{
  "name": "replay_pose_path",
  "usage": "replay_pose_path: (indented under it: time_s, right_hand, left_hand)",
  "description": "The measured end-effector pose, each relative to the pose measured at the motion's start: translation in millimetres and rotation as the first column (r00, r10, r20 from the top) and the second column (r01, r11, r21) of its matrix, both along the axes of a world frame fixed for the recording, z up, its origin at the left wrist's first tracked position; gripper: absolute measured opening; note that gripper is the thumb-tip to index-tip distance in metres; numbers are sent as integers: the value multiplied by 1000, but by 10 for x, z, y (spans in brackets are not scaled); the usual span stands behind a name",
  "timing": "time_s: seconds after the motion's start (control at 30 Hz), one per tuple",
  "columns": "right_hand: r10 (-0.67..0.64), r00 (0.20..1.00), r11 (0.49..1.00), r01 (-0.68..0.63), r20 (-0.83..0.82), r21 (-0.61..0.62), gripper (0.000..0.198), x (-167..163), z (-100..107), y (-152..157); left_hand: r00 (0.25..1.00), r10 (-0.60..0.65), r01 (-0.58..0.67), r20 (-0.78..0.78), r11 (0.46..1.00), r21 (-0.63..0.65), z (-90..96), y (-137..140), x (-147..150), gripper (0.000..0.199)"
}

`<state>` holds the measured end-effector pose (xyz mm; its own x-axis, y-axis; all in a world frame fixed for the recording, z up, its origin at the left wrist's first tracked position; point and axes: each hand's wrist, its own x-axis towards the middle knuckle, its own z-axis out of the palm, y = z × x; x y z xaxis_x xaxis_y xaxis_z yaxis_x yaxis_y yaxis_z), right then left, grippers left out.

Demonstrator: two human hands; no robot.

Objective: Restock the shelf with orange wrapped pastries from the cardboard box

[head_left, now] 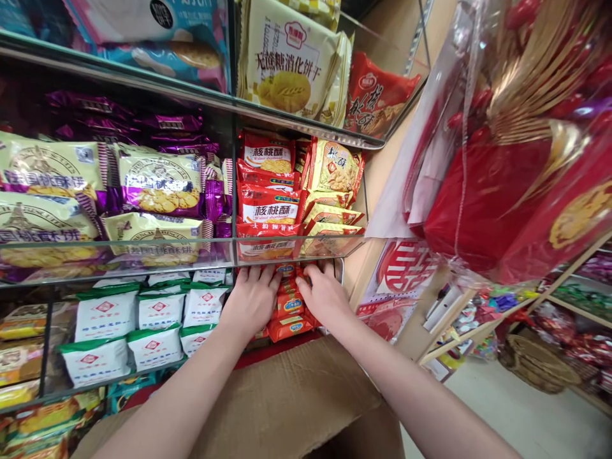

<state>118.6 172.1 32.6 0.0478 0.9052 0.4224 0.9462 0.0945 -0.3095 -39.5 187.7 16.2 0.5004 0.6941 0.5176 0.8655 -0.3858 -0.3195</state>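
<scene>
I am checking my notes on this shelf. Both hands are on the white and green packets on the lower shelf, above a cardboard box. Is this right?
Not quite. In the head view, the left hand and right hand rest on the orange packets, not the white and green packets further left. The rest holds: lower shelf, above the cardboard box.

Orange snack packets (288, 313), red walnut-biscuit bags (268, 204) and white-and-green pouches (106, 313): glossy plastic film with bright highlights. Shelf front rail (143, 252): clear, smooth, reflective plastic or glass, which one cannot be told; upper shelf edge (296, 124): dull grey metal. Cardboard box flap (296, 401): matt brown paperboard, faintly rough; the red gift bags (502, 185) are wrapped in shiny transparent film.
</scene>
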Motion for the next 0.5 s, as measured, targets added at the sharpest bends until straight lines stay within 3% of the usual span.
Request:
replay_pose_path:
  time_s: [0.1, 0.2, 0.27, 0.37, 0.5]
  right_hand:
    - [129, 992, 992, -129, 5, 5, 27, -9, -21, 34]
    - [342, 938, 939, -338, 62, -69, 37, 34, -12, 63]
    - [392, 914, 917, -380, 105, -118, 39, 63, 9, 81]
    - [285, 949, 958, -279, 132, -62, 28, 67, 32, 105]
    - [-18, 988, 997, 6, 156, 72, 32, 4, 8, 172]
  left_hand:
    - [1000, 1, -1, 2, 1000, 13, -2, -9, 10, 38]
    - [1000, 2, -2, -7, 1000, 15, -4, -20, 24, 38]
    - [1000, 1, -1, -11, 1000, 13, -5, -21, 27, 39]
    - [1000, 4, -3, -13, 1000, 26, -8, -14, 25, 39]
    - [1000, 5, -4, -21, 999, 46, -17, -6, 17, 39]
